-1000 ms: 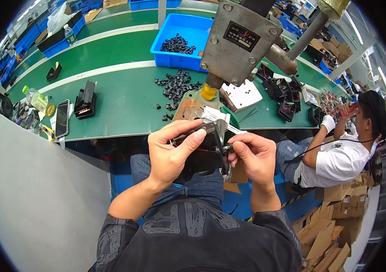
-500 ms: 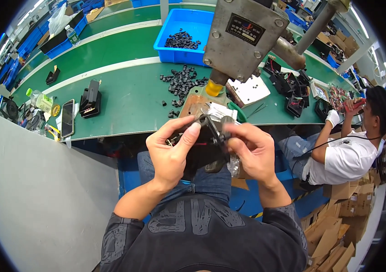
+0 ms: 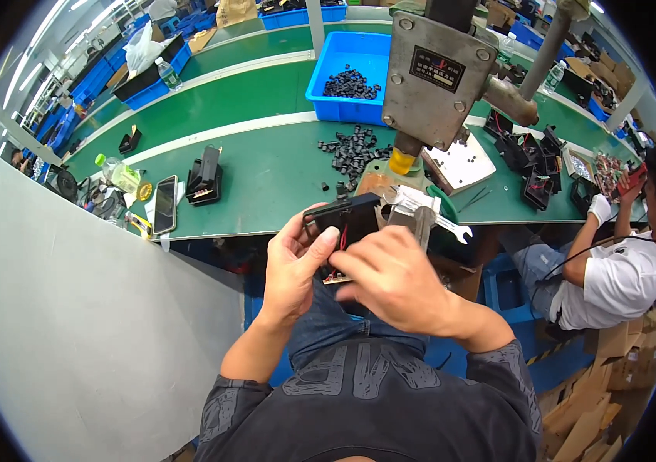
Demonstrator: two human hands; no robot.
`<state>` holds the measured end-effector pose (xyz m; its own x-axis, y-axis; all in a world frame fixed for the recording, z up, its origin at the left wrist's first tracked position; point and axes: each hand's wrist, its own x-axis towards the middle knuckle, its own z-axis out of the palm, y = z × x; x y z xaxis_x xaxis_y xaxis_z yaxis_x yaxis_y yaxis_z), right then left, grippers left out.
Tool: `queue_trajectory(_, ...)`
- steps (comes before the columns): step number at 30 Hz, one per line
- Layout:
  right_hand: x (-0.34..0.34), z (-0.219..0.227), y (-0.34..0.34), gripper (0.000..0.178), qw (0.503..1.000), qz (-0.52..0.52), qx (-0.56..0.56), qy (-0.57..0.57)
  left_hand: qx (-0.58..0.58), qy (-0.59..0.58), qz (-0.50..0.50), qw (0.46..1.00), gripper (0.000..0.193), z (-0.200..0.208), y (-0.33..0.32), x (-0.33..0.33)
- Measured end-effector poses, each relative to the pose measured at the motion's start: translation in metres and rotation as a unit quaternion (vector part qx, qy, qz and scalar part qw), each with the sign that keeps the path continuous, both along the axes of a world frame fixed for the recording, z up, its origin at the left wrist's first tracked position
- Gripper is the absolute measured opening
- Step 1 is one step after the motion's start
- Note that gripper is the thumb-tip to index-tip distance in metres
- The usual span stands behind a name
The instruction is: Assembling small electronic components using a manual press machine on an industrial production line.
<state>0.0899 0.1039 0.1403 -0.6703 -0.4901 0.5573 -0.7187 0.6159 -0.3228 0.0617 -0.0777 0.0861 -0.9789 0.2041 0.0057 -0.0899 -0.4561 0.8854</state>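
My left hand grips a black plastic housing at its left side, thumb in front. The open inside of this housing faces me, with a red wire and the edge of a small circuit board low down. My right hand is curled over the lower right of the housing, fingers bent inward and slightly blurred. Whatever its fingertips pinch is hidden. Just beyond the hands stands a metal hand press with a yellow tip. An open-end wrench lies at its base.
Loose black caps lie in a heap on the green bench, with more in a blue bin. A phone, a bottle and another black housing sit left. Black housings and a co-worker are right.
The view has swung left, shifting the bench rightward in the picture. The housing has turned, so its wire and board show. My right hand has moved from its right edge over the open inside.
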Motion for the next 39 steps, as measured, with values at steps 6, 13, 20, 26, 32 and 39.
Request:
queue_trajectory(6, -0.029, -0.01, 0.028, 0.028, 0.993, 0.118, 0.005, 0.004, 0.023, -0.064, 0.064, 0.996, 0.027, -0.001, -0.041, -0.004)
queue_trajectory(13, -0.033, -0.008, 0.032, 0.022, 0.992, 0.108, 0.054, 0.033, 0.195, -0.26, 0.029, 0.945, 0.017, -0.008, -0.055, -0.017)
queue_trajectory(20, -0.026, -0.033, 0.055, 0.022, 0.974, -0.021, -0.209, -0.084, -0.07, 0.081, 0.272, 0.956, 0.041, -0.028, 0.025, -0.039)
queue_trajectory(26, -0.01, -0.029, 0.069, 0.018, 0.971, -0.084, -0.217, -0.059, -0.299, 0.193, 0.194, 0.914, 0.062, -0.077, 0.076, -0.048)
queue_trajectory(32, 0.016, -0.005, 0.081, 0.016, 0.966, -0.121, -0.223, -0.043, -0.377, 0.23, 0.157, 0.883, 0.059, -0.08, 0.087, -0.04)
queue_trajectory(39, -0.031, 0.077, 0.097, 0.042, 0.907, -0.101, -0.261, 0.315, -0.356, 0.319, 0.119, 0.87, 0.061, -0.086, 0.075, -0.056)
